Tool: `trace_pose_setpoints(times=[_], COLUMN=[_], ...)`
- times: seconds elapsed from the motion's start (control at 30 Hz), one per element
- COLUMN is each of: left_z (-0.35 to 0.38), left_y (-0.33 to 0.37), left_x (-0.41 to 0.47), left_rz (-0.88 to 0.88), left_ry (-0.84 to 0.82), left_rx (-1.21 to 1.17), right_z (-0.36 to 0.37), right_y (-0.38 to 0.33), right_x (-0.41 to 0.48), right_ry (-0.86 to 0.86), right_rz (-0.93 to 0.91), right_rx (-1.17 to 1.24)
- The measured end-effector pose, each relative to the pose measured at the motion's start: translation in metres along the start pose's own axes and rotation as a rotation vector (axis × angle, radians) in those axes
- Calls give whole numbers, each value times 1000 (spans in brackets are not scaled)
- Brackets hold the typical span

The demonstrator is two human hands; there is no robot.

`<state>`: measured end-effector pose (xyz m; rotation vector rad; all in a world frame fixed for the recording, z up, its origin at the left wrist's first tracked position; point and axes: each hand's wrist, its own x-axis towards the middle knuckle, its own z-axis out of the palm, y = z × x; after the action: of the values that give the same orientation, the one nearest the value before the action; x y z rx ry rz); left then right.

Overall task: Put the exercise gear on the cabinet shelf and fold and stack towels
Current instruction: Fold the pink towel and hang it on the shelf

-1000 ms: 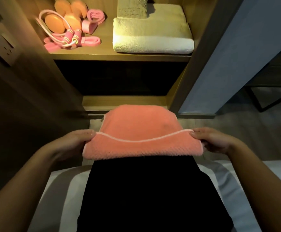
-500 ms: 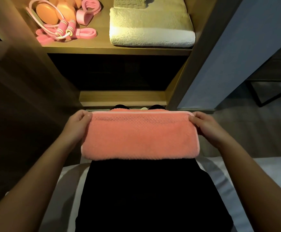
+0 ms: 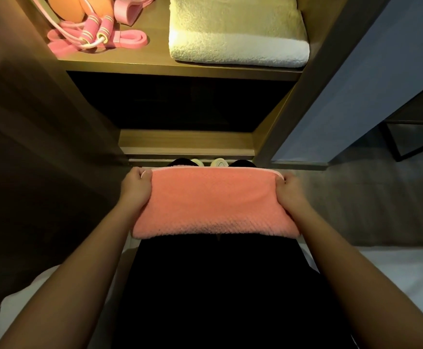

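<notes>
Pink towel (image 3: 214, 202): folded into a flat rectangle, lying across the person's black-clad lap (image 3: 218, 285), from what I see on my feed.
Left hand (image 3: 136, 188): fingers curled round the towel's far left corner, gripping it.
Right hand (image 3: 289, 191): same deal, clamped on the far right corner.
Cream towel (image 3: 238, 39): folded, at the right end of the lit cabinet shelf (image 3: 180, 69), near its front edge.
Gear: pink jump rope (image 3: 97, 31) and pink band (image 3: 132, 41) piled at the shelf's left end.
</notes>
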<state>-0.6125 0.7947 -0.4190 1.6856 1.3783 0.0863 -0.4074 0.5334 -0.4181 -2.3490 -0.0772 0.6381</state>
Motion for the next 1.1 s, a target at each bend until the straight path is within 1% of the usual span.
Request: trace_pose_setpoints(times=[0.13,0.23,0.3,0.4,0.47,0.53,0.6,0.7,0.77,0.9,1.0,1.03,1.1], left_z=[7,3,-4,-17,-23,-24,-25,-26,-26,-24,-27,-28,-28], left_y=[-7,-5,-3,-3,-4,-4,-2,1,3,6,10,12,15], left_x=[5,4,3,3,4,5,7,9,9,4,4,4,4], left_rz=[-46,-136,-201,-339,-415,-448,-422,-311,-265,-199,-121,-111,-113], left_ry=[-64,-198,-286,-398,-444,-461,-427,-252,-170,-116,-30,-10,2], left_rx=[33,-41,-124,-345,-441,-490,-482,-410,-377,-333,-298,-294,-296], right_z=[2,-6,-12,-24,-30,-33,-36,-39,-41,-36,-32,-32,-32], right_y=[8,6,5,5,7,8,6,3,-1,-8,-10,-11,-13], right_x=[6,10,12,11,12,11,10,11,10,4,5,7,9], right_ry=[-68,-153,-243,-404,-430,-434,-420,-358,-333,-244,-137,-111,-92], right_rz=[50,88,178,412,485,518,505,426,377,323,209,165,135], right_rx=[-74,-42,90,324,373,417,464,511,514,482,372,347,322])
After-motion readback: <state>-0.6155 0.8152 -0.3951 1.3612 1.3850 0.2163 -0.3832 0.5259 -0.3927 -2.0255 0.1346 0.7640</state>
